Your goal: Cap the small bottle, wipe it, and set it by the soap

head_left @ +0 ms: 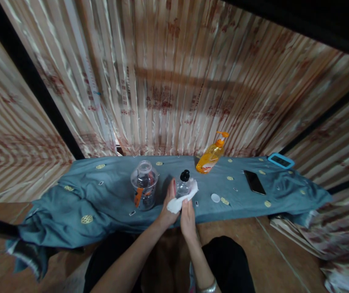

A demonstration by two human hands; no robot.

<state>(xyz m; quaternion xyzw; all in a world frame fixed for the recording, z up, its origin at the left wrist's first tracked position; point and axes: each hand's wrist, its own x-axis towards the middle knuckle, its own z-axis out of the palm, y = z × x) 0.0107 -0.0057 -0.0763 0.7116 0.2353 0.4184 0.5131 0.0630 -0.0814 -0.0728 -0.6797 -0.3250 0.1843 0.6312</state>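
A clear bottle [183,188] with a black pump or cap top stands upright between my two hands at the front of the cloth-covered surface. My left hand [168,209] grips its left side, the thumb side turned up. A white cloth or tissue [178,203] wraps across the bottle's front and right side. My right hand [188,217] is closed on this white cloth, pressing it to the bottle. Parts of my fingers are hidden behind the cloth and bottle. Left of my hands is a clear plastic cup [146,199] with a bottle-like clear container [145,169] inside.
A pump bottle of orange liquid [210,158] stands at the back, right of my hands. Further right lie a white round disc [215,198], a black phone [254,182] and a blue-framed device [281,160]. Striped curtains [168,81] hang behind the blue-green cloth [110,191].
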